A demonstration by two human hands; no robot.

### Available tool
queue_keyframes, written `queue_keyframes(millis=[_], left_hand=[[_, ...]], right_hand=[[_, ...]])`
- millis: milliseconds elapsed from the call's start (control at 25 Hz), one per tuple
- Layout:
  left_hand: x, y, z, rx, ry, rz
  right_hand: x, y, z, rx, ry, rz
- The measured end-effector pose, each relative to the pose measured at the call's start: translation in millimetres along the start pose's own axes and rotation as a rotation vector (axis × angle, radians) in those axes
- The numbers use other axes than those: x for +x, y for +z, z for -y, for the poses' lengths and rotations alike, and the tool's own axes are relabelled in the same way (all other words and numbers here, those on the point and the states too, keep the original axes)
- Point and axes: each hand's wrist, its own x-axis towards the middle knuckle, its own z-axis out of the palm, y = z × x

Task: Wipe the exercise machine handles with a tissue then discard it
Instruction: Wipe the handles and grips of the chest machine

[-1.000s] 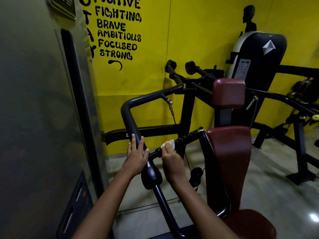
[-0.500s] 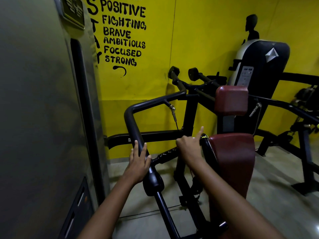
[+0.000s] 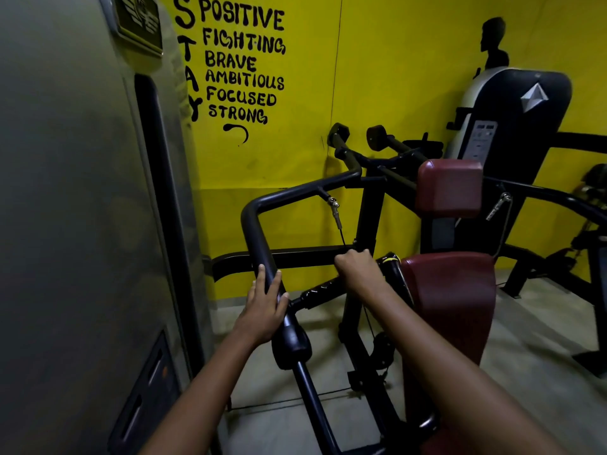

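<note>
A black ribbed handle [image 3: 320, 292] juts from the machine's bent black bar [image 3: 259, 231] toward the maroon back pad [image 3: 450, 300]. My right hand [image 3: 358, 274] is curled round the far end of that handle, next to the pad. The tissue seen in this hand a second ago is hidden under the fingers. My left hand [image 3: 262, 310] rests on the bent bar just above its thick joint, fingers straight and pointing up along the tube.
A tall grey weight-stack cover [image 3: 82, 224] fills the left side, close to my left arm. A maroon head pad [image 3: 448, 188] sits above the back pad. Another black machine [image 3: 512, 119] stands against the yellow wall. Grey floor [image 3: 542, 323] lies to the right.
My right hand slid along the ribbed handle from its near end to its far end by the pad, and the white tissue went out of sight. The left hand stayed on the bar.
</note>
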Motion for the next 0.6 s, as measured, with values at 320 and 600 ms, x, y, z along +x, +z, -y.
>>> queue_keyframes(millis=[320,600], left_hand=[[-48,-22,-24,0.046,0.004,-0.086],[-162,-26,-72,0.008,-0.054,-0.229]], right_hand=[[-46,-14,5,0.348,-0.206,-0.175],[-126,-23,16,0.571,-0.300,-0.132]])
